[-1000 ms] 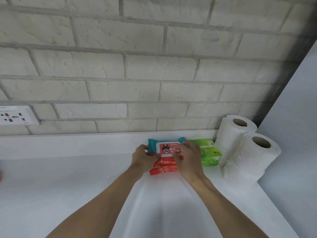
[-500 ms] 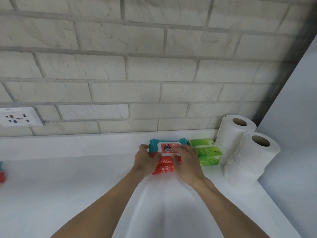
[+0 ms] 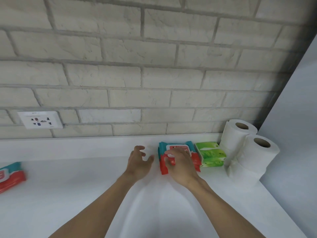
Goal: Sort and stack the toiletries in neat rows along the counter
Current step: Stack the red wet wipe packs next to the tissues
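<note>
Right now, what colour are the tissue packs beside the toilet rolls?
Green tissue packs, with white patches; head view shows them best.

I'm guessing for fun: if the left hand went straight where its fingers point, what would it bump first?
Probably the raised back ledge below the brick wall; depth is unclear. The left hand points past the wet wipes pack.

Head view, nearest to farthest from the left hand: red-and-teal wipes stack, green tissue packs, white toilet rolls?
1. Red-and-teal wipes stack, just right of the left hand.
2. Green tissue packs, beyond the stack.
3. White toilet rolls, far right corner.
</note>
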{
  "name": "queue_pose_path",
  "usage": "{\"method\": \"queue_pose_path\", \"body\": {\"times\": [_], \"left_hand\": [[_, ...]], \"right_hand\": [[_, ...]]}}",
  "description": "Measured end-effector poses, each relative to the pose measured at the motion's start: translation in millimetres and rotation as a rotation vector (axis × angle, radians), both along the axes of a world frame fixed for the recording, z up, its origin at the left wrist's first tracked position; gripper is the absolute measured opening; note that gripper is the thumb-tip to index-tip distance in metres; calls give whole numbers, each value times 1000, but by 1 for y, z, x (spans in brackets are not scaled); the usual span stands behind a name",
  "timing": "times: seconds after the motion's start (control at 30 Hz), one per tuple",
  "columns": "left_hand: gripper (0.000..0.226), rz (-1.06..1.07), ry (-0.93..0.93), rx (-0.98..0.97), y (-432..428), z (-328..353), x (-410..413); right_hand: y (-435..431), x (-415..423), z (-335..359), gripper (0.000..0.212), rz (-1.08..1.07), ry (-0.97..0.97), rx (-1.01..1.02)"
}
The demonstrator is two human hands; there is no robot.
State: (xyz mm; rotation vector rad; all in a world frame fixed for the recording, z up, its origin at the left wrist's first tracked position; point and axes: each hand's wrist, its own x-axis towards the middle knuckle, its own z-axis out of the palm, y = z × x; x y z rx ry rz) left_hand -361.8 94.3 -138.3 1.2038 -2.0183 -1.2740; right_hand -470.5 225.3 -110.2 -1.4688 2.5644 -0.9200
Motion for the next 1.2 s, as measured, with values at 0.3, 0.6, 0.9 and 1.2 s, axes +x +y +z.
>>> {"method": "queue_pose_path", "body": {"times": [0.3, 0.6, 0.9, 1.2], "left_hand": [[46, 49, 94, -71, -24, 8, 82], [40, 173, 30, -165, -68, 11, 210], [27, 309, -56, -184, -118, 13, 332], [27, 425, -119, -160, -163, 8, 413]], "right_hand": [[-31, 72, 27, 25, 102, -122, 22], [-83, 184, 26, 24, 286, -222, 94], [-151, 276, 23, 25, 437, -250, 166], [-214, 341, 9, 27, 534, -290, 246]]}}
